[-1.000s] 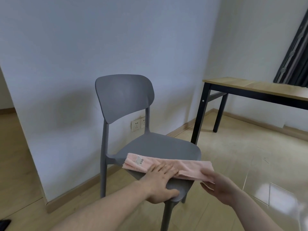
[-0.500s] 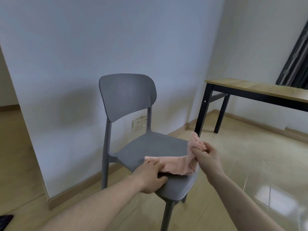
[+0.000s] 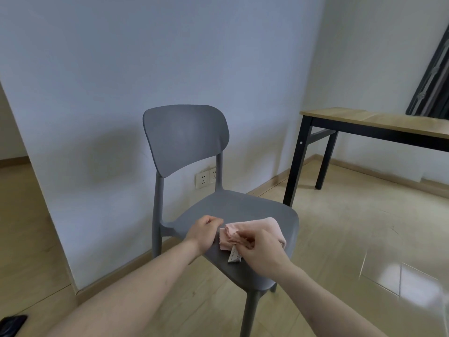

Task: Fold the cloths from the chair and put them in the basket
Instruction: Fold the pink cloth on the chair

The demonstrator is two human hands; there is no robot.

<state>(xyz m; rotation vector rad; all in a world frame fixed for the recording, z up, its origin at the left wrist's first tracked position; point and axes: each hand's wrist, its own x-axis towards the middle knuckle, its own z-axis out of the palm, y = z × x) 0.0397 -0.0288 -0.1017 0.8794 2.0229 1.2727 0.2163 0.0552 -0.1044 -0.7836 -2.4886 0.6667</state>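
- A pink cloth [image 3: 252, 232] lies folded into a small bundle on the near right part of the grey chair [image 3: 233, 207] seat.
- A white label [image 3: 234, 256] hangs from the near edge of the cloth, lying on the seat.
- The right hand [image 3: 260, 246] sits on the near right side of the cloth, its fingers curled and pinching the bunched layers at the cloth's left end.
- The left hand [image 3: 205, 233] rests on the seat just left of the cloth, fingers curled in; whether its fingertips actually grip the cloth's edge cannot be told.
- The two hands are close together, with only the left end of the cloth between them.
- The chair stands against a pale wall, with a pair of wall sockets [image 3: 206, 178] showing under its backrest.
- A wooden-topped counter [image 3: 379, 122] with black legs stands far to the right.
- A dark curtain [image 3: 432, 76] hangs at the far right edge.
- The floor [image 3: 352, 239] is pale and glossy.
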